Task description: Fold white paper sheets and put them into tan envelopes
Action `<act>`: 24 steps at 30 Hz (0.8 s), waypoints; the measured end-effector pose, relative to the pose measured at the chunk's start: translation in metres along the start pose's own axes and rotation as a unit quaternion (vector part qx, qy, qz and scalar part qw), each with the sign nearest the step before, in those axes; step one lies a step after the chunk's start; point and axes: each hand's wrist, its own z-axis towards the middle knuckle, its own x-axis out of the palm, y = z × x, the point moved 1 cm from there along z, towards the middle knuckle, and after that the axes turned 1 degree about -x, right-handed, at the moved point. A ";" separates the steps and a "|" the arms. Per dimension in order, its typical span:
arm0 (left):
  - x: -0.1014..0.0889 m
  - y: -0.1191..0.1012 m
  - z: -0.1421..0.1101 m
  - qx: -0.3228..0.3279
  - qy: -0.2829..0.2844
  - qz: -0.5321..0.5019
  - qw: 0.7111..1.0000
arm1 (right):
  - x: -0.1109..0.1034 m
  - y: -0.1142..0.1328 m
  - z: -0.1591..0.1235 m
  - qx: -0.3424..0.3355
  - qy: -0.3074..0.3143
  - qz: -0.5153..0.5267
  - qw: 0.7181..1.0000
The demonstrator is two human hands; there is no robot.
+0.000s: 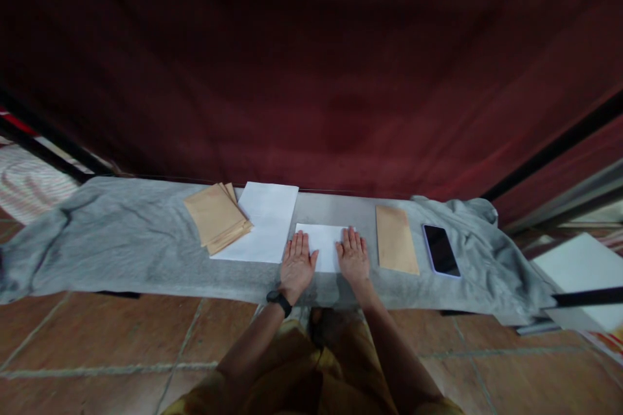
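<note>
Plainly, the head view showed two hands, both laid flat with palms down and thumbs held out from the fingers. The left hand (298, 264) covered the left edge of one small white sheet (325, 249), and the right hand (353, 256) covered its right edge; the sheet lay on the grey cloth (136, 240) directly in front of the person, its middle showing between the two thumbs. The fingers of each hand were extended, those of the right a little fanned. One dark watch (279, 303) circled the left wrist.

Just left of the small sheet lay white paper (270, 220) of a larger size (one sheet or several, I could not tell). Overlapping its left side was one fanned pile of brown paper pieces (214, 214), at least three of them, though the exact number was hidden by the overlap. To the right of the right hand, and apart from it, lay a single brown piece (396, 240). Beyond that was one phone (440, 251), dark screen up, with a pale purple edge. Behind the cloth hung a dark red curtain (311, 91), and reddish-brown floor tiles (121, 331) showed below.
</note>
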 end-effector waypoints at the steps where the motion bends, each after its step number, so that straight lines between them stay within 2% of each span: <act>1: 0.001 -0.002 0.001 -0.001 0.000 0.000 1.000 | 0.000 -0.001 -0.001 0.002 0.001 -0.002 1.000; 4: 0.004 -0.018 0.009 0.014 0.012 -0.007 1.000 | -0.001 0.000 -0.001 0.003 0.004 -0.007 1.000; 8: 0.014 -0.046 0.022 0.094 0.045 -0.042 0.994 | -0.005 0.000 -0.001 -0.003 0.022 -0.009 1.000; 10: 0.018 -0.051 0.028 0.113 0.063 -0.048 0.990 | -0.005 -0.001 -0.001 -0.003 0.032 -0.010 0.999; 12: 0.020 -0.047 0.033 0.127 0.080 -0.041 0.988 | -0.005 -0.002 -0.001 0.000 0.033 -0.010 0.999; 15: 0.017 -0.029 0.039 0.135 0.089 -0.024 0.987 | -0.003 -0.001 -0.001 -0.003 0.019 -0.011 1.000; 19: 0.011 -0.005 0.043 0.080 0.083 -0.001 0.993 | -0.002 -0.002 -0.002 -0.006 -0.002 -0.012 1.000; 24: 0.007 0.000 0.043 0.058 0.077 0.011 0.995 | -0.003 0.003 0.003 0.017 0.011 -0.009 1.000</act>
